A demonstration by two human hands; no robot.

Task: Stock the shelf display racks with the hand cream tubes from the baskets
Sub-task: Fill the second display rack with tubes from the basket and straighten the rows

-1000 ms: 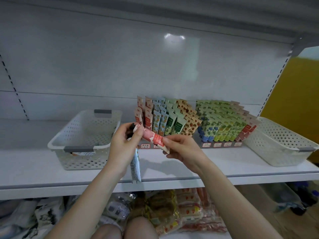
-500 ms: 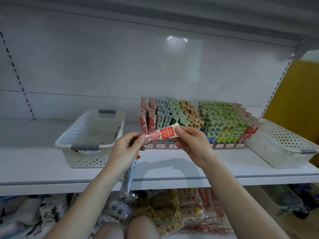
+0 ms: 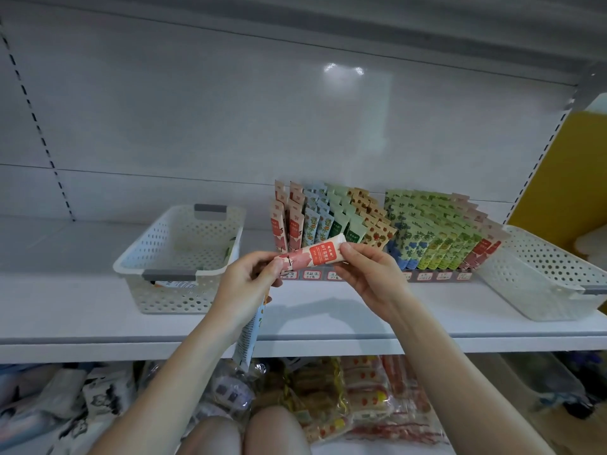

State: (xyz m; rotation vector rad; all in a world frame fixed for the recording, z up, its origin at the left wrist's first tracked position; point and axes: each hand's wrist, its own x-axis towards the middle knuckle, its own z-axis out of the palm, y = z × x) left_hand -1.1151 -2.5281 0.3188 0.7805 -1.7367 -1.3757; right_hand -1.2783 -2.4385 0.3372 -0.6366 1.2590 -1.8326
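A red and pink hand cream tube [image 3: 312,256] lies almost level in front of the left display rack [image 3: 331,221]. My left hand [image 3: 244,284] pinches its lower left end and my right hand [image 3: 368,270] pinches its upper right end. A second, blue and white tube [image 3: 251,333] hangs down from under my left hand, held in its palm. The left rack holds red, blue, green and orange tubes in rows. The right rack [image 3: 437,234] is packed with green, blue and red tubes. A white basket [image 3: 179,257] stands to the left with a few tubes left inside.
Another white perforated basket [image 3: 542,274] stands at the right end of the white shelf [image 3: 328,323]. Below the shelf lie bagged snacks [image 3: 345,399] and other packets. My knees show at the bottom edge. A yellow panel sits at the far right.
The red tube has turned from tilting down to the right to tilting up to the right. My right hand has slid to its upper end, and both hands have risen slightly towards the rack.
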